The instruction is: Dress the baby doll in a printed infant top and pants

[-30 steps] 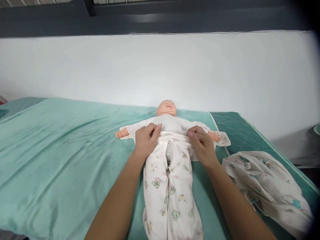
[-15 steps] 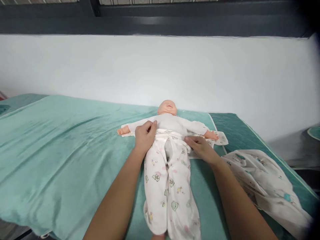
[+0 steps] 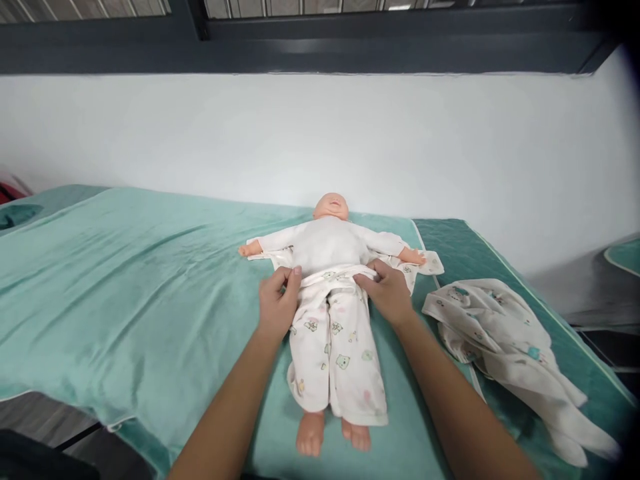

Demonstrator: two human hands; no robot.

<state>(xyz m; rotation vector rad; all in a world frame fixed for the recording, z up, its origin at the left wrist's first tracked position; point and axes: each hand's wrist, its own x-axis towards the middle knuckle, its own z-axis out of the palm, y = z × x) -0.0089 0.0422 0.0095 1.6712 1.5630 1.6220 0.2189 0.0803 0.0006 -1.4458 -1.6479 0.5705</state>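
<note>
A baby doll (image 3: 331, 205) lies on its back with both arms spread, its head toward the wall. It has on a white long-sleeved top (image 3: 327, 243) and white printed pants (image 3: 345, 353) with small animal figures; its bare feet stick out below the cuffs. At the waist, my left hand (image 3: 280, 300) pinches the waistband's edge on the left side. My right hand (image 3: 387, 290) grips the waistband on the other side, thumb and fingers closed on the cloth. Another printed garment (image 3: 430, 262) lies spread under the doll's back and arms.
A crumpled white printed cloth (image 3: 495, 333) lies to the right on the darker green cover (image 3: 445, 233). Light green bedding (image 3: 150, 287) spreads out on the left. A white wall (image 3: 300, 133) stands behind, below a dark window frame (image 3: 350, 47).
Both hands have shifted down toward the doll's hips with the waistband. More of the white top shows, and the doll's feet have come into view as the camera view shifted.
</note>
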